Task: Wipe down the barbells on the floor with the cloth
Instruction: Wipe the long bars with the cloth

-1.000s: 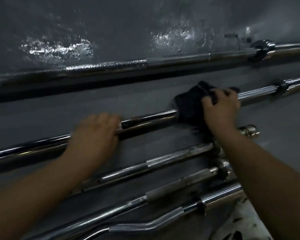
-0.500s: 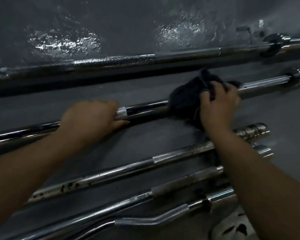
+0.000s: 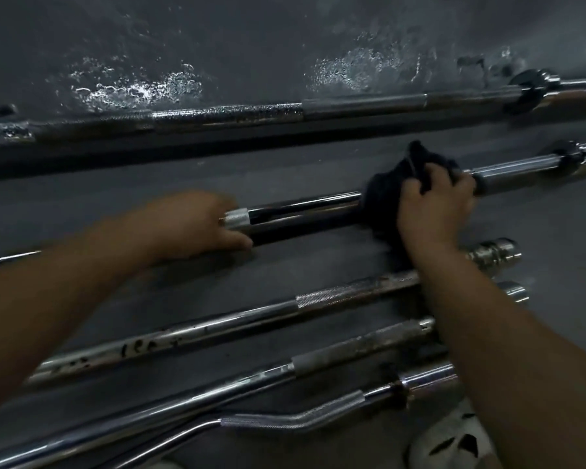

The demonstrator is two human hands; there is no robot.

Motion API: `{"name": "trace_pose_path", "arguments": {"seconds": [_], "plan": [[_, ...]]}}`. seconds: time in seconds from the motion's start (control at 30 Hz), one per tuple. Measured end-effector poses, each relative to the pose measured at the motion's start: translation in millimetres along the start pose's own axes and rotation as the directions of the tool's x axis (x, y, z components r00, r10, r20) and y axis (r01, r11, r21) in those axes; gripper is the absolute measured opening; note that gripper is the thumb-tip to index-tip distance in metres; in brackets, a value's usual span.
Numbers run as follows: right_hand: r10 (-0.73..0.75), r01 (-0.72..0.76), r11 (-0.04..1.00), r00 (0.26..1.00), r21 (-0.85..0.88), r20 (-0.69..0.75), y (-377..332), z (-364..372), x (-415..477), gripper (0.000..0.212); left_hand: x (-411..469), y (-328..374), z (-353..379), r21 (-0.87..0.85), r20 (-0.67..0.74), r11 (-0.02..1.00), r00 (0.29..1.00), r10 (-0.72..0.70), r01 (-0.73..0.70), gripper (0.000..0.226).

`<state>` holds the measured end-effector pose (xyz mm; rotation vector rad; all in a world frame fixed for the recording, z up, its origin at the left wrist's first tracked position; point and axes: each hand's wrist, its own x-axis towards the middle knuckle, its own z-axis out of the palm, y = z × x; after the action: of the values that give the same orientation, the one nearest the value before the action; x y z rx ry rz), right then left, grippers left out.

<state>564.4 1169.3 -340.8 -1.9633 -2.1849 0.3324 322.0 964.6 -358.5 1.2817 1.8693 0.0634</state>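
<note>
— Where's our cloth?
— Our right hand (image 3: 437, 204) clutches the black cloth (image 3: 383, 201), bunched around the second barbell (image 3: 305, 206).
— And our left hand (image 3: 197, 225)?
— Fingers curled over that same bar, gripping it.

Shiny patches (image 3: 136, 88) far side; white obj (image 3: 454, 429) btm right.
</note>
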Motion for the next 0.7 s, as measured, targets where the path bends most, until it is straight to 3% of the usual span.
{"name": "trace_pose_path", "arguments": {"seconds": [0.07, 0.13, 0.2, 0.23, 0.27, 0.3, 0.33, 0.37, 0.4, 0.43, 0.47, 0.5, 0.57, 0.63, 0.67, 0.7], "plan": [[-0.074, 0.074, 0.997, 0.996, -0.012, 0.044, -46, 17, -38, 0.050, -13, 4, 20, 0.238, -0.358, 0.971, 0.931, 0.073, 0.016, 0.036], [-0.327, 0.328, 0.945, 0.938, 0.005, 0.114, -84, 28, -96, 0.047, -24, 15, 30, 0.318, -0.436, 0.947, 0.893, 0.111, 0.037, 0.035], [-0.550, 0.557, 0.830, 0.806, 0.032, 0.218, -83, 26, -124, 0.052, -9, 14, 13, 0.247, -0.240, 0.968, 0.971, 0.010, 0.051, 0.038], [-0.625, 0.636, 0.770, 0.743, 0.036, 0.237, -72, 21, -111, 0.053, 2, 8, 0, 0.126, -0.054, 0.990, 0.997, -0.052, 0.058, 0.041], [-0.652, 0.666, 0.746, 0.726, 0.013, 0.217, -55, 17, -87, 0.053, 11, 4, -13, 0.016, 0.125, 0.997, 0.989, -0.073, 0.072, 0.047], [-0.618, 0.634, 0.772, 0.765, -0.049, 0.181, -35, 12, -60, 0.053, 17, 3, -22, -0.039, 0.202, 0.997, 0.977, -0.063, 0.072, 0.053], [-0.539, 0.552, 0.826, 0.833, -0.115, 0.127, -16, 6, -33, 0.053, 18, 1, -22, -0.031, 0.178, 0.998, 0.983, -0.056, 0.062, 0.057], [-0.426, 0.434, 0.889, 0.901, -0.145, 0.085, 3, 2, -8, 0.056, 15, 0, -13, 0.058, 0.060, 0.996, 0.996, -0.069, 0.066, 0.055], [-0.301, 0.304, 0.944, 0.953, -0.127, 0.039, 15, 0, 7, 0.059, 6, 2, 1, 0.191, -0.142, 0.979, 0.989, -0.048, 0.075, 0.049], [-0.184, 0.183, 0.980, 0.983, -0.078, 0.003, 16, 2, 10, 0.061, -5, 9, 16, 0.281, -0.307, 0.956, 0.952, 0.013, 0.078, 0.042], [-0.092, 0.092, 0.995, 0.996, -0.028, -0.005, 3, 8, 1, 0.060, -13, 17, 25, 0.316, -0.380, 0.944, 0.924, 0.039, 0.090, 0.037], [-0.069, 0.069, 0.998, 0.997, 0.002, 0.017, -18, 16, -19, 0.058, -12, 19, 25, 0.309, -0.366, 0.946, 0.930, 0.027, 0.094, 0.037], [-0.289, 0.281, 0.955, 0.954, 0.097, 0.079, -65, 31, -74, 0.050, -1, 20, 2, 0.131, -0.150, 0.989, 0.987, -0.053, 0.073, 0.036], [-0.539, 0.509, 0.840, 0.821, 0.187, 0.188, -86, 38, -124, 0.051, 9, 22, -23, -0.021, 0.141, 0.997, 0.988, -0.070, 0.073, 0.026], [-0.600, 0.569, 0.800, 0.771, 0.192, 0.214, -82, 37, -129, 0.053, 8, 21, -26, -0.020, 0.156, 0.997, 0.986, -0.065, 0.069, 0.024], [-0.632, 0.610, 0.775, 0.747, 0.163, 0.206, -73, 32, -115, 0.053, 3, 19, -23, 0.042, 0.077, 0.997, 0.995, -0.069, 0.066, 0.022]]}}
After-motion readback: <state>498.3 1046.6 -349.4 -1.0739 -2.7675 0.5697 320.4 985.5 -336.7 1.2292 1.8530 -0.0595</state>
